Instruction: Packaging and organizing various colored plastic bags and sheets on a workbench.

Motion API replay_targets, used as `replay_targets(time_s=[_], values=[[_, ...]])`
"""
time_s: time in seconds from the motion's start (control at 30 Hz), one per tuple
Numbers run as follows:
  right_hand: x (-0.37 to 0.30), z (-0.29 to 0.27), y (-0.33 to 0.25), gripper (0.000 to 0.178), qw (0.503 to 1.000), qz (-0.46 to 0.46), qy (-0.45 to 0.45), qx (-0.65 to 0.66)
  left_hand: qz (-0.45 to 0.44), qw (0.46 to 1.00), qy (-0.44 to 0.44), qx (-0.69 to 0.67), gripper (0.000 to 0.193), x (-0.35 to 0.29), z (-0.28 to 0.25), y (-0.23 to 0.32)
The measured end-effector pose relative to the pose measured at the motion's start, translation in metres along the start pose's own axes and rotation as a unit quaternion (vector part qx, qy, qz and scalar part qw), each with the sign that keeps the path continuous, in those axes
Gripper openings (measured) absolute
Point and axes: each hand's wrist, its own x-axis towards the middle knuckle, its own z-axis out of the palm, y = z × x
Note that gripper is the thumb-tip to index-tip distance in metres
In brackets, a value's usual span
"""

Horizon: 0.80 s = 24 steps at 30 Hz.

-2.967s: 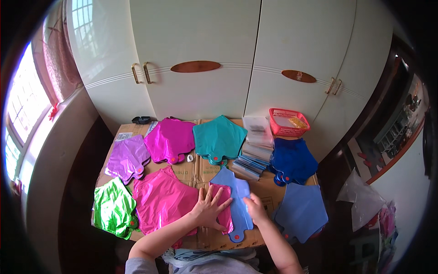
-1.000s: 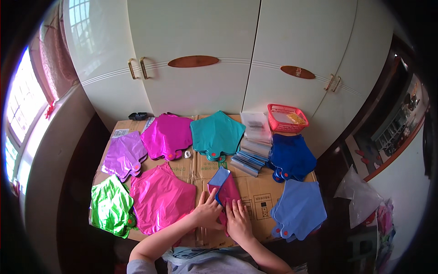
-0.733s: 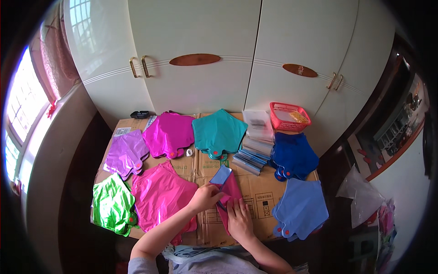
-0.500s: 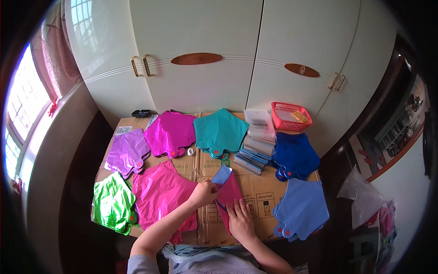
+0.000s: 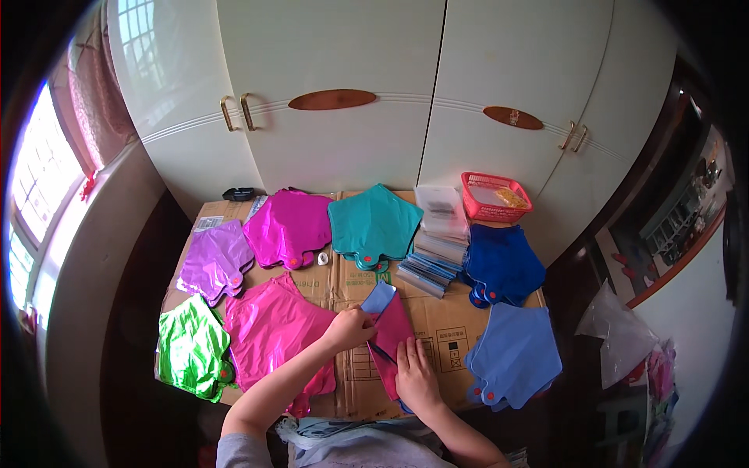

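Observation:
In front of me a stack of deflated foil balloons lies folded into a narrow strip, with a pink balloon [image 5: 394,327] outermost and a light blue layer [image 5: 378,297] showing at its far end. My left hand [image 5: 351,328] is closed, pinching the strip's left edge near the top. My right hand [image 5: 417,377] lies flat on its lower right side, fingers stretched out. Just left of the strip spreads a pile of flat pink foil balloons [image 5: 273,331], partly under my left forearm.
Around the cardboard [image 5: 355,394] lie green [image 5: 191,347], lilac [image 5: 214,257], magenta [image 5: 289,226], teal [image 5: 374,222], dark blue [image 5: 505,261] and light blue balloon piles [image 5: 515,351]. Folded packets [image 5: 433,265], clear bags [image 5: 442,210] and a red basket [image 5: 476,210] stand back right, before white cupboards [image 5: 335,47].
My right hand has shifted slightly on the folded foil, and its fingers are closer together. My left hand keeps its pinch at nearly the same spot.

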Motion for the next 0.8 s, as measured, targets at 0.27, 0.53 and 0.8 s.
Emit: replay_targets(time_s=[0.27,0.53,0.8], values=[[-0.005,0.009,0.002,0.051,1.000,0.006,0.013,-0.023,-0.103,0.985,-0.065,-0.120,0.022,-0.002,0.000,0.012],[-0.003,0.003,0.003,0.044,0.994,-0.014,0.006,-0.105,-0.126,0.974,-0.086,-0.170,0.019,-0.002,0.003,0.006],[-0.006,0.001,0.009,0.043,0.992,-0.015,0.018,-0.123,-0.114,0.974,-0.111,-0.162,0.021,0.001,0.005,-0.001]])
